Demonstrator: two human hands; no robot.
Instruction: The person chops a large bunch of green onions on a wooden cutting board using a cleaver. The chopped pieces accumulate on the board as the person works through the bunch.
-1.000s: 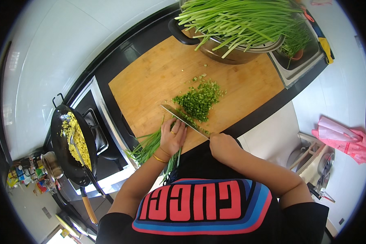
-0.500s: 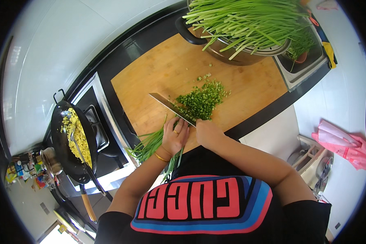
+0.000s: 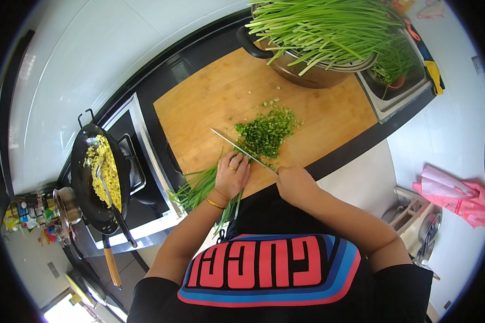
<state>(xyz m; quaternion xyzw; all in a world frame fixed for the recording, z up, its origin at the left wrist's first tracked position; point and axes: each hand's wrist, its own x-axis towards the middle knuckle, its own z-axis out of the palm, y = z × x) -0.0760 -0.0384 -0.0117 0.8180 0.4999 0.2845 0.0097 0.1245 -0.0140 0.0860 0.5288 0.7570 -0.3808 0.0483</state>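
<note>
My right hand is wrapped round the handle of a kitchen knife, whose blade slants up and left over the board, edge-on to me. Close against the blade, my left hand presses down a bunch of garlic chives with its fingers curled. The long ends of the chives trail out to the left and below that hand, past the board's near edge. Just beyond the blade lies a heap of finely chopped chives on the wooden cutting board. A few loose bits are scattered past the heap.
A steel pot piled with long chives stands at the board's far right, beside a sink. On the stove at left sits a black wok with yellow scrambled egg and a spatula. Pink cloths hang at right.
The knife's handle end and my right hand have moved slightly right and toward me, and the blade now shows thinner. My left hand remains on the chives.
</note>
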